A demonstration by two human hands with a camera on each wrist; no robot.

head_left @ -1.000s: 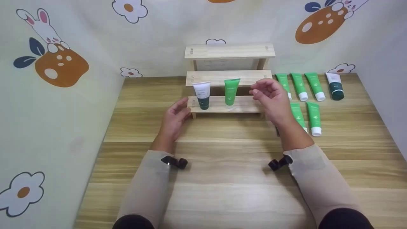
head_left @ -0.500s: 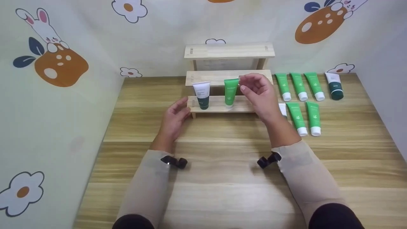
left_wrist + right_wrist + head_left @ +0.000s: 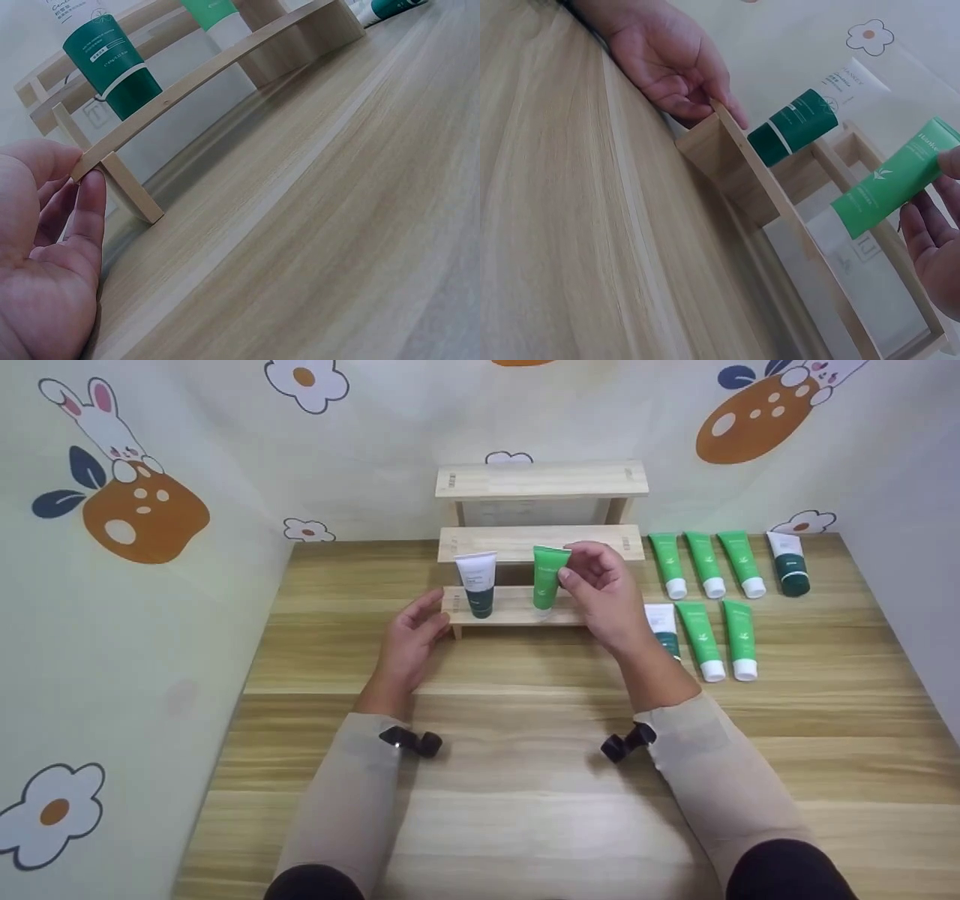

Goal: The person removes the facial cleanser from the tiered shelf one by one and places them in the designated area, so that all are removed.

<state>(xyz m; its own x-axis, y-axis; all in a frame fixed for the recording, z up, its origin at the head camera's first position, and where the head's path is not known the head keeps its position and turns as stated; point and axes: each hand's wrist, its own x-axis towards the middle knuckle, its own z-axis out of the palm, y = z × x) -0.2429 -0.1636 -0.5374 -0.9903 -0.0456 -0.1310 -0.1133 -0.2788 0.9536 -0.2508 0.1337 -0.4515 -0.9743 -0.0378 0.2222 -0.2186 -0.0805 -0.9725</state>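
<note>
My left hand [image 3: 411,643] pinches the left end of the lowest board of a three-step wooden display rack [image 3: 540,481]; in the left wrist view its thumb [image 3: 56,159] lies on top and fingers beneath. On that board a white and dark green squeeze tube [image 3: 478,583] stands on its cap. To its right is a bright green squeeze tube [image 3: 549,577], cap down on the board. My right hand [image 3: 611,604] pinches this green tube by its upper right side, thumb in front and fingers behind, as the right wrist view shows.
Right of the rack, several green tubes [image 3: 742,562] lie in two rows on the wooden table [image 3: 525,780]. A white and green tube [image 3: 788,564] lies at the back right, another tube [image 3: 661,626] beside my right wrist. A patterned cloth wall [image 3: 360,457] closes off the back.
My right hand has moved left from beside the rack and taken hold of the green tube, which has shifted slightly to the right. The left hand stays put.
</note>
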